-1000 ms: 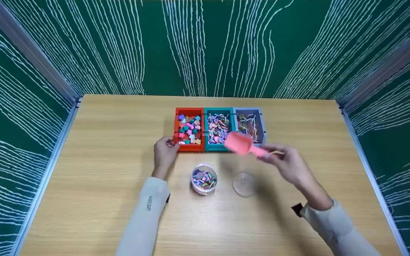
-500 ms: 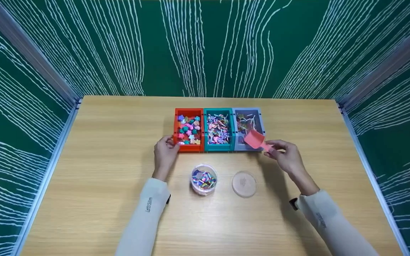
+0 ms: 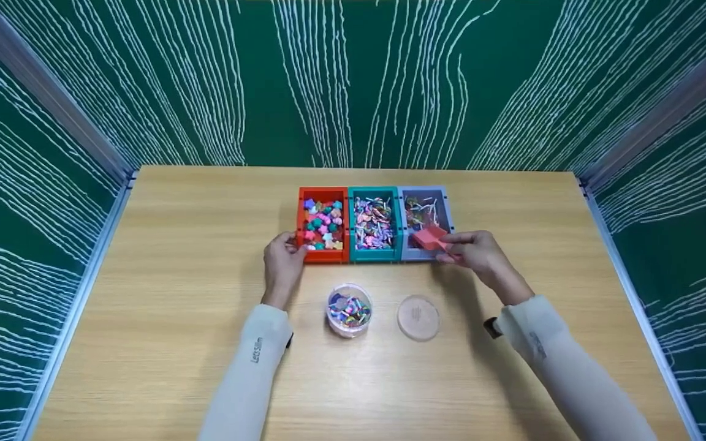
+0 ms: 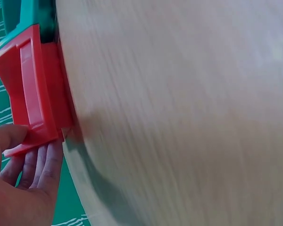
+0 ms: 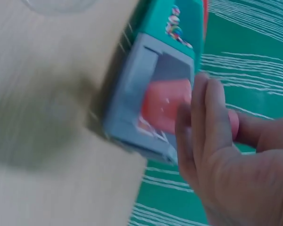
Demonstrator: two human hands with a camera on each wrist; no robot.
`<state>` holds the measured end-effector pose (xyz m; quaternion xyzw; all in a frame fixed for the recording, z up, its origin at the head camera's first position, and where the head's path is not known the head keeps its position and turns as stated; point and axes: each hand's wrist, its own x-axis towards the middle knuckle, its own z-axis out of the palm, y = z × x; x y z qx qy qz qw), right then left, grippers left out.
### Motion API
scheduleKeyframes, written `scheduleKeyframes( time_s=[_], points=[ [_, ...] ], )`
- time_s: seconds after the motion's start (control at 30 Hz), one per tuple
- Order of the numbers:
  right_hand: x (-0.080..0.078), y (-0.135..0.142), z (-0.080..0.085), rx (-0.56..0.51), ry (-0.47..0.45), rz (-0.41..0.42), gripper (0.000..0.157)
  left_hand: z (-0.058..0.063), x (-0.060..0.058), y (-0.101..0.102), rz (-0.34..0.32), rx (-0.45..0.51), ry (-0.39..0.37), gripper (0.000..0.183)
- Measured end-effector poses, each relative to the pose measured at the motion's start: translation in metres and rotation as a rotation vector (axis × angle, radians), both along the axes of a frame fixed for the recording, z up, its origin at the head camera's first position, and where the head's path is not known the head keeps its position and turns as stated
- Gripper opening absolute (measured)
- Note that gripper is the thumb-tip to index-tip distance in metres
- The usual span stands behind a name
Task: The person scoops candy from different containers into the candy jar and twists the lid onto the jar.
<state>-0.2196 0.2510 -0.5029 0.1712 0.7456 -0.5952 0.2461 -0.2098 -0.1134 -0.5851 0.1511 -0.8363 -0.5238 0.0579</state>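
A pink scoop (image 3: pixel 430 237) is in my right hand (image 3: pixel 486 260), which grips its handle. Its blade is down inside the grey bin (image 3: pixel 450 211), at the near end, by some small pieces with white sticks. The right wrist view shows the scoop (image 5: pixel 165 106) tilted within the grey walls. My left hand (image 3: pixel 284 267) grips the front left corner of the red bin (image 3: pixel 326 256); in the left wrist view the thumb lies over its front and the fingers along its side. The red bin holds colourful star-like and rounded pieces.
Between the red and grey bins stands a teal bin (image 3: pixel 374 256) full of small colourful pieces. In front is a clear round tub (image 3: pixel 347 331) holding mixed pieces, with a clear round lid (image 3: pixel 418 318) flat on the table to its right.
My right hand has swung the scoop from above the teal and grey bins rightward, then lowered and tipped it into the grey bin. The left hand has stayed at the red bin's corner.
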Motion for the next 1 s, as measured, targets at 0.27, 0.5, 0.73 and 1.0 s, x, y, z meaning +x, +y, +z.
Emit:
scheduleKeyframes(
  time_s=[0.27, 0.5, 0.73, 1.0],
  points=[
    [-0.004, -0.028, -0.017, -0.048, 0.03, -0.155, 0.043, -0.001, -0.004, -0.001, -0.025, -0.006, 0.033, 0.02],
    [-0.002, -0.038, -0.039, 0.017, 0.245, -0.152, 0.036, -0.004, -0.003, -0.004, -0.029, -0.022, 0.054, 0.018],
    [0.001, -0.042, -0.054, 0.121, 0.319, -0.132, 0.033, -0.003, -0.004, -0.005, -0.029, -0.047, 0.026, 0.018],
    [-0.013, -0.046, -0.048, 0.085, 0.295, -0.2, 0.033, -0.002, -0.006, -0.003, -0.043, -0.056, 0.024, 0.017]
  ],
)
